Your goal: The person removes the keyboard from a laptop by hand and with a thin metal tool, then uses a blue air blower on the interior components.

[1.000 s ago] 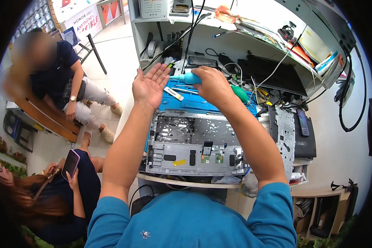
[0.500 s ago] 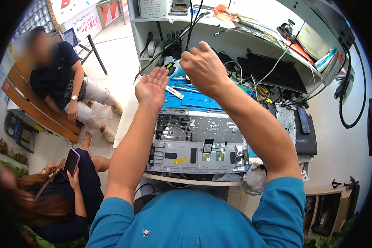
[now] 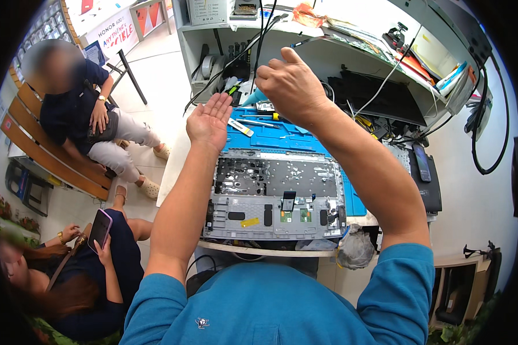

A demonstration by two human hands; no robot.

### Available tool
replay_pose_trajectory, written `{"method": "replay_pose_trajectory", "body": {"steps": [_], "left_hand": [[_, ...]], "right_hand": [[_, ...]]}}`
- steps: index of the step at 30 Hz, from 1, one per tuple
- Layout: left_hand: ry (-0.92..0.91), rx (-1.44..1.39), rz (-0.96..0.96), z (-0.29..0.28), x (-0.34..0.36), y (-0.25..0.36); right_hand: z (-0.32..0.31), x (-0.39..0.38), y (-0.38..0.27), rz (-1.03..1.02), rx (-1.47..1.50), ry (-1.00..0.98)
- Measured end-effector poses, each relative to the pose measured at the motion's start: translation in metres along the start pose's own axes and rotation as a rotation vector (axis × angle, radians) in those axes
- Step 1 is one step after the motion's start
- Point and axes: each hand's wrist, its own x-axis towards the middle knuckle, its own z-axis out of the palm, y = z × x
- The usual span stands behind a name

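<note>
**A:** What's on the far left?

**B:** Two other people. One sits on a wooden bench [image 3: 52, 167]; another, lower down, holds a pink phone [image 3: 99, 227].

**A:** And the person wearing the camera?

**B:** Both forearms rise from blue sleeves. The left hand [image 3: 208, 122] is raised, palm up, fingers flat and relaxed, holding nothing. It hovers above the left edge of the workbench [image 3: 175, 167].

**A:** What lies beneath?

**B:** An opened laptop base [image 3: 276, 195], grey, its inner side facing up, resting on a blue work mat [image 3: 282, 138] in the middle of the bench. Small hand tools [image 3: 253, 122] lie on the mat beyond it.

**A:** And the right side?

**B:** The right hand [image 3: 290, 86] is lifted above the mat, fingers curled around a teal squeeze bottle [image 3: 252, 98], its pointed tip aimed toward the open left palm. The two hands are near but not touching. Further right, a dark phone [image 3: 421, 163] lies on the bench, and black cables [image 3: 489, 115] hang down the wall.
</note>
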Motion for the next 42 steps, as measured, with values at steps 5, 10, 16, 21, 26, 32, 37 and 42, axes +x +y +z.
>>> {"method": "replay_pose_trajectory", "body": {"steps": [5,10,16,21,26,32,37,42], "left_hand": [[0.018,-0.02,0.016,0.0,0.0,0.003],[0.024,-0.057,0.021,-0.002,0.003,0.005],[0.061,-0.054,0.066,-0.002,0.006,0.008],[0.074,-0.055,0.073,-0.008,0.009,0.01],[0.087,-0.076,0.067,-0.014,0.012,0.014],[0.1,-0.144,0.115,-0.027,0.014,0.045],[0.121,-0.136,0.192,-0.04,0.01,0.075],[0.127,-0.15,0.205,-0.052,0.0,0.092]], "right_hand": [[-0.005,-0.003,0.008,0.005,-0.056,-0.026],[-0.008,-0.006,0.015,0.042,-0.058,-0.038],[-0.01,-0.009,0.015,0.055,-0.065,-0.058],[0.005,-0.019,0.015,0.082,0.007,-0.033],[0.029,-0.027,0.0,0.273,0.229,-0.099],[0.075,-0.009,-0.036,0.692,1.001,-0.169],[0.133,0.039,-0.069,0.695,1.292,-0.163],[0.151,0.091,-0.117,0.713,1.224,-0.131]]}}
